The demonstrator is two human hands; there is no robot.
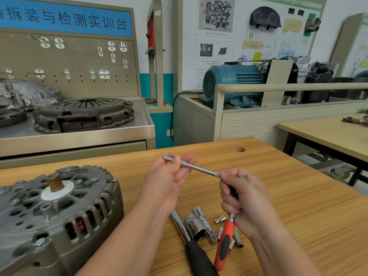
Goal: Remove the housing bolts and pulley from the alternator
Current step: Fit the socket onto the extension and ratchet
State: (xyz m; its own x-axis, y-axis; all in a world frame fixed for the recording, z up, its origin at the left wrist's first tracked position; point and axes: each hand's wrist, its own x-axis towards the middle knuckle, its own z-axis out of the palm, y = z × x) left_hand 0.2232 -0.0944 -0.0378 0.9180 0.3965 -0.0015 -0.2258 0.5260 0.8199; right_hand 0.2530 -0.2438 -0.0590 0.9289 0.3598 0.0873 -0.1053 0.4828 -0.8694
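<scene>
Alternator (57, 212) stands untouched near left on the table (278, 176). Left hand (167, 176) pinches the far end of the extension bar (201, 168); right hand (241, 200) grips the red ratchet (227, 232), apparently to join them.

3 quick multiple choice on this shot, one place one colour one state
1. Where is the alternator? A left of the hands B right of them C between them
2. The ratchet handle is? A blue B red-orange and black C yellow
3. The left hand is? A open and empty B gripping the extension bar C on the alternator
Answers: 1 A, it fills the lower left; 2 B, shows below the right hand; 3 B, fingers curl round it.
</scene>
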